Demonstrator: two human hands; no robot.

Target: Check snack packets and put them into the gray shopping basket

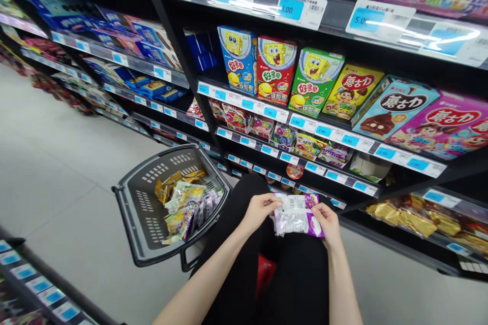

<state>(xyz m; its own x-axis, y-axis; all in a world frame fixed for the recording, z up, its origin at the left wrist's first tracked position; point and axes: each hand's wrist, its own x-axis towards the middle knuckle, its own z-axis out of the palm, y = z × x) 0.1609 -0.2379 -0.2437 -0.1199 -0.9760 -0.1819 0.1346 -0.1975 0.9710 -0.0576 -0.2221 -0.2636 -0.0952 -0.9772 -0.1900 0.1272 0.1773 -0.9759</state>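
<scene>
I hold a purple and white snack packet [296, 215] flat in front of me with both hands, over my dark-clad legs. My left hand [260, 208] pinches its left edge and my right hand [327, 221] grips its right edge. To the left, a dark grey shopping basket [134, 202] sits on the floor. Inside it lie several yellow, green and purple snack packets [186, 203].
Black store shelves run along the right with price tags on their edges. They carry cartoon snack boxes [275, 68], mushroom-biscuit boxes [396, 105] and gold-wrapped sweets [412, 218] low down. Another shelf edge [34, 284] juts in at lower left. Grey floor [57, 162] stretches away left.
</scene>
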